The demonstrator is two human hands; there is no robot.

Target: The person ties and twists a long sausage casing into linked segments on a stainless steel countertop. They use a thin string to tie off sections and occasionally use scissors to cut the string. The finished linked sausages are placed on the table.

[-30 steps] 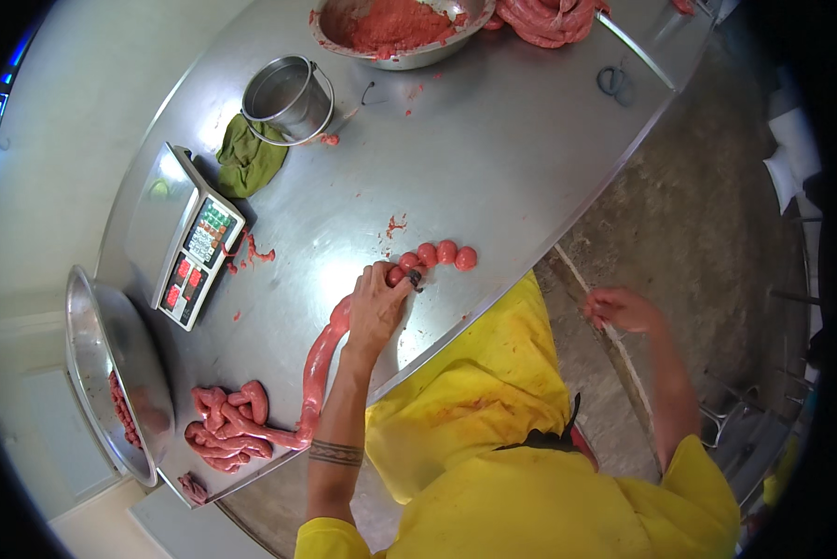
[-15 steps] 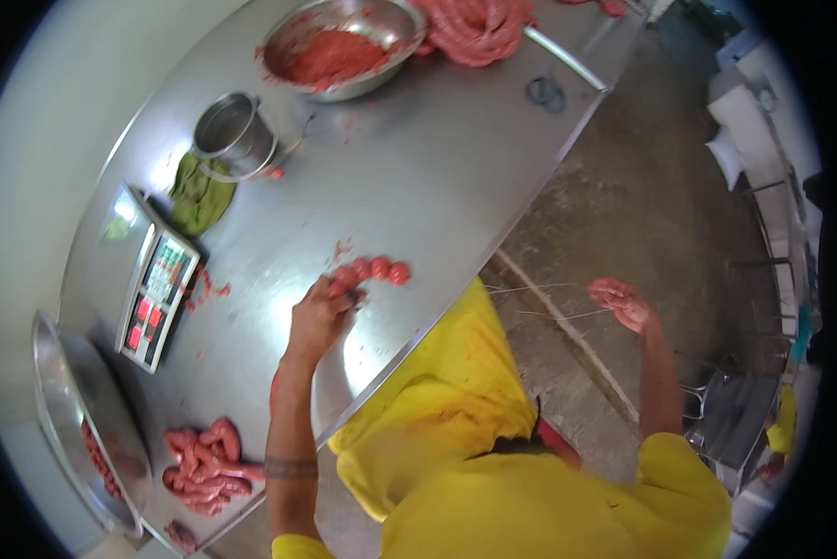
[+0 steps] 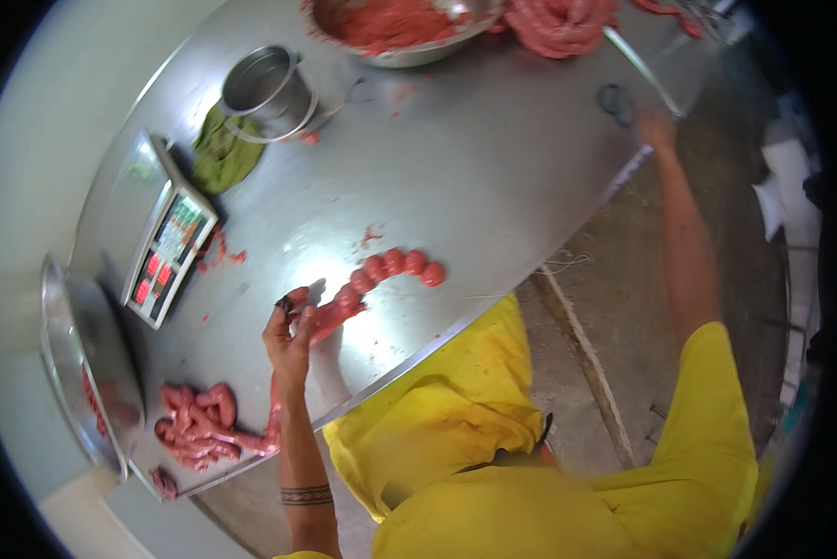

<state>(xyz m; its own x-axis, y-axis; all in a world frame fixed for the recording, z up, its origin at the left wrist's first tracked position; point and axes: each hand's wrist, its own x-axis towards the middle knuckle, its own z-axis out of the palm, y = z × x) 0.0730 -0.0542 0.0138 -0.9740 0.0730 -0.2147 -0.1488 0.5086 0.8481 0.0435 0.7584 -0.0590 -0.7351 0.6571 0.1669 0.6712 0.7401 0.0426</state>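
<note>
A raw sausage chain [image 3: 375, 268] lies curved on the steel table, with several round tied links at its far end. My left hand [image 3: 291, 340] is over the chain's untied part, thumb and forefinger apart, with a dark band on one finger. From under that hand the casing runs back to a pile of filled raw sausage [image 3: 199, 419] near the table's near left corner. My right hand [image 3: 656, 130] reaches to the far right table edge, smeared by motion. Beside it lie dark-handled scissors [image 3: 614, 104]; whether the fingers touch them cannot be seen.
A digital scale [image 3: 169, 247], a green cloth [image 3: 223, 154] and a steel pot [image 3: 267, 88] stand along the left. Farther back are a bowl of minced meat [image 3: 409, 54] and coiled sausage [image 3: 563, 23]. A large steel basin [image 3: 69, 363] leans at left. Thin strings [image 3: 568, 261] hang by the edge.
My right hand has moved from beside the table up to the scissors' end of the edge. My left hand has slid back from the tied links, and its fingers have spread. More links show.
</note>
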